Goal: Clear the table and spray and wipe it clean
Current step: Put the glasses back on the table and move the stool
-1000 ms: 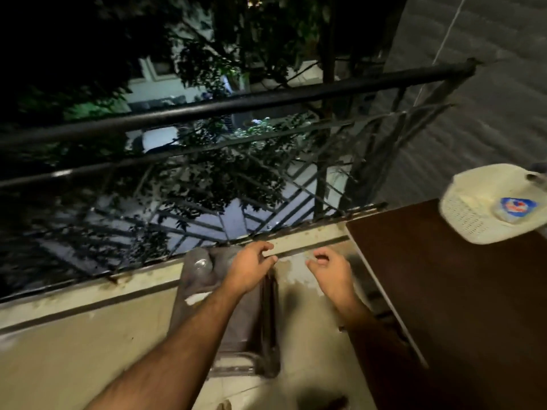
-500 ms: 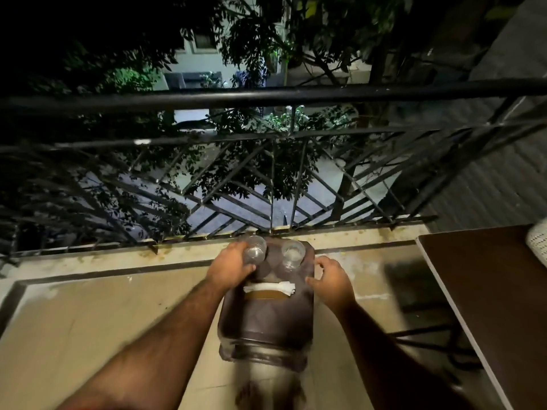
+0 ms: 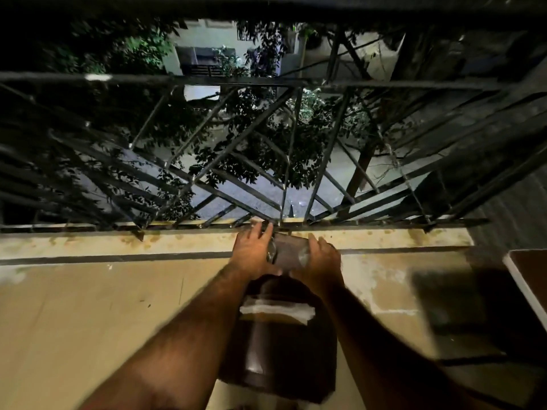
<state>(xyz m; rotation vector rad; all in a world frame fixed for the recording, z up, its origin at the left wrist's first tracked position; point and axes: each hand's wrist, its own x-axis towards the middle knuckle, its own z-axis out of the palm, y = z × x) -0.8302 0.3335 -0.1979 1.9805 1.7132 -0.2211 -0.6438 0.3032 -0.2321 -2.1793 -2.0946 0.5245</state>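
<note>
A dark brown tray hangs low over the balcony floor, blurred, its far end up against the ledge under the railing. A white folded cloth lies across its middle. My left hand and my right hand grip the tray's far end from either side. Two clear glasses stand there, one glass against my left palm and the other glass against my right; both are mostly hidden. Only a corner of the brown table shows at the right edge.
A black metal railing with diagonal bars runs across the front, above a stained concrete ledge. Trees and a street lie far below. A dark table shadow falls on the beige floor at the right.
My view has swung left and down, so the table and white basket slid out to the right. The tray with glasses has moved forward to the ledge, with both hands at its far end.
</note>
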